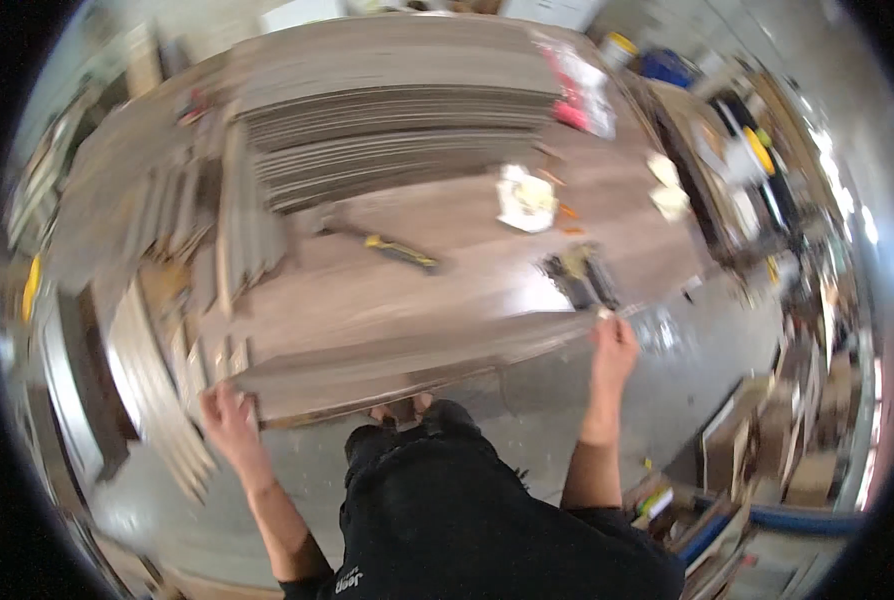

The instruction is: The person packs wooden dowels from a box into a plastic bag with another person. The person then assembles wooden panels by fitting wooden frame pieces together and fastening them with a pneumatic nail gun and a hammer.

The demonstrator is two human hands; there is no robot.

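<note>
A long grey-brown wooden plank [417,350] lies lengthwise along the near edge of the workbench [327,290]. My left hand [232,420] has its fingers closed on the plank's left end. At the other end, my right hand [614,345] pinches the plank's right tip with fingers bent. Motion blur softens both hands. Just beyond the right hand sits a dark power tool [579,277], its exact kind unclear. A hammer [397,250] with a black and yellow handle rests farther in, near the bench's middle.
Stacked grey planks [397,140] fill the bench's far side, with shorter pieces [252,220] at left. Crumpled white paper [525,200] and a pink-and-clear plastic bag [582,95] lie to the right. Light strips [152,370] lean at the left; a cluttered cart [737,170] stands at right.
</note>
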